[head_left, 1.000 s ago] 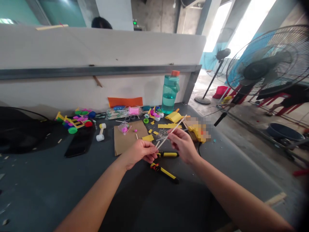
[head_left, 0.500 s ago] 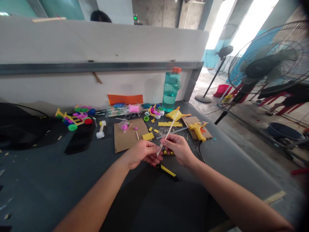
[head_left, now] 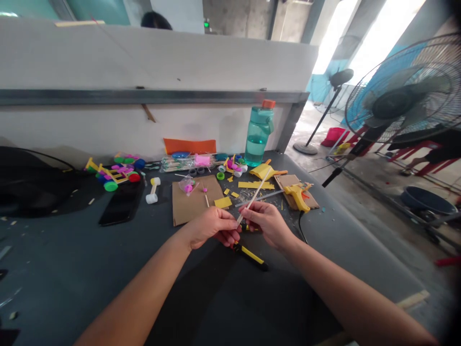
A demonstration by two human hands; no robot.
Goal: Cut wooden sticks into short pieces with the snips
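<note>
Both hands meet over the dark table on a thin pale wooden stick [head_left: 256, 193]. My left hand [head_left: 216, 225] pinches its lower end between thumb and fingers. Just above that, my right hand [head_left: 267, 222] grips the stick with thumb and forefinger; its free end slants up and to the right. Beneath the hands lies a yellow and black utility knife [head_left: 252, 255], partly covered by the left fingers. Beyond them are a cardboard sheet [head_left: 192, 199], a yellow piece of foam or card [head_left: 223, 202] and a metal ruler [head_left: 270, 195].
A yellow glue gun [head_left: 298, 196] rests on cardboard at right, its cord trailing. A teal bottle [head_left: 258, 137] stands by the partition. Small toy cars [head_left: 117, 173], a black phone [head_left: 120, 206] and a white-wheeled axle [head_left: 153, 191] lie left. A large fan [head_left: 394, 103] stands right.
The view has shifted slightly, so the scene sits a little further right. Both hands keep their grip on the stick, whose lower end now shows less below the left thumb.
</note>
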